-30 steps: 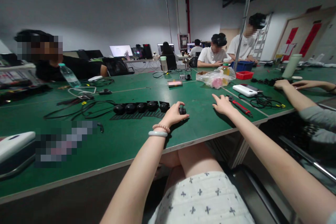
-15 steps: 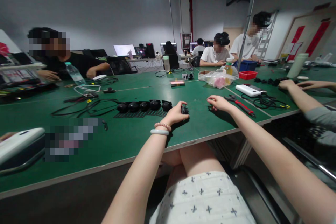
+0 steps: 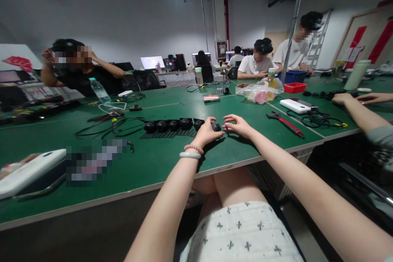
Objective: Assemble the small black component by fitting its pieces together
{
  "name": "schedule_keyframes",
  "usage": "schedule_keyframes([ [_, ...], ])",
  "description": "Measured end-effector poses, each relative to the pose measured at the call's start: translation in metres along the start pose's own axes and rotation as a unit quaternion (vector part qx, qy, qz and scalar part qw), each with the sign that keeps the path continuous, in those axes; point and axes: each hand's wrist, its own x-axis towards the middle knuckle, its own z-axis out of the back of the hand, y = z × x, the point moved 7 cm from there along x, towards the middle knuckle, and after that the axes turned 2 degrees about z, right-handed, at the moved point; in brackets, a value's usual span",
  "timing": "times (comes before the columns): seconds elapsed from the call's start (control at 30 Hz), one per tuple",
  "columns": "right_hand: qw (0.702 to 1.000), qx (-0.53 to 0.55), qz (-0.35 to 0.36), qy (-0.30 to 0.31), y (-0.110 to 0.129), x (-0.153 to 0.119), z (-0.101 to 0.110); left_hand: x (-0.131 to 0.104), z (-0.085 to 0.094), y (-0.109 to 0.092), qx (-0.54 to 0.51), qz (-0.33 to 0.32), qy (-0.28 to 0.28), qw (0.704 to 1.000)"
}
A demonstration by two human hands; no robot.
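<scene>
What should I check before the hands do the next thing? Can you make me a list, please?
1. Small black part in the left hand: ok, it sits between the thumb and fingers.
2. Right hand close to that part: ok, its fingertips are right beside it.
3. Right hand touching that part: cannot tell, the gap is too small to see.
4. Row of black rounded parts well away from the left hand: not ok, its end is right by that hand.
5. Red-handled wrench away from both hands: ok, it lies apart, to the right.
</scene>
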Motion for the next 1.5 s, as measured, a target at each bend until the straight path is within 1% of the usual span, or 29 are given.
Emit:
schedule_keyframes([
  [0.13,0.996,-0.078,0.029,0.033,0.004,-0.004,-0.001,-0.001,-0.003,-0.004,0.0,-0.008,0.015,1.0],
  [0.33,0.99,-0.107,0.059,0.064,0.013,-0.006,-0.01,-0.004,-0.002,-0.009,-0.007,-0.007,0.025,1.0],
  [0.47,0.991,-0.102,0.061,0.059,0.016,-0.008,-0.013,-0.006,-0.002,-0.012,-0.007,-0.001,0.034,0.999],
  [0.6,0.991,-0.096,0.068,0.063,0.018,-0.009,-0.014,-0.005,-0.005,-0.009,-0.009,0.001,0.032,0.999],
  [0.8,0.995,-0.069,0.037,0.066,0.012,-0.01,-0.014,-0.004,-0.012,-0.005,-0.018,-0.016,0.044,0.999],
  [0.93,0.995,-0.069,0.042,0.061,0.013,-0.01,-0.014,-0.004,-0.012,-0.005,-0.031,-0.025,0.037,0.999],
  [1.23,0.993,-0.081,0.058,0.063,0.013,-0.008,-0.012,-0.005,-0.013,-0.008,-0.049,-0.042,0.041,0.997],
  [1.37,0.994,-0.058,0.05,0.073,0.01,-0.008,-0.012,-0.005,-0.012,-0.009,-0.062,-0.036,0.038,0.997],
  [1.5,0.995,-0.043,0.042,0.073,0.01,-0.009,-0.012,-0.008,-0.01,-0.013,-0.108,-0.014,0.038,0.993],
])
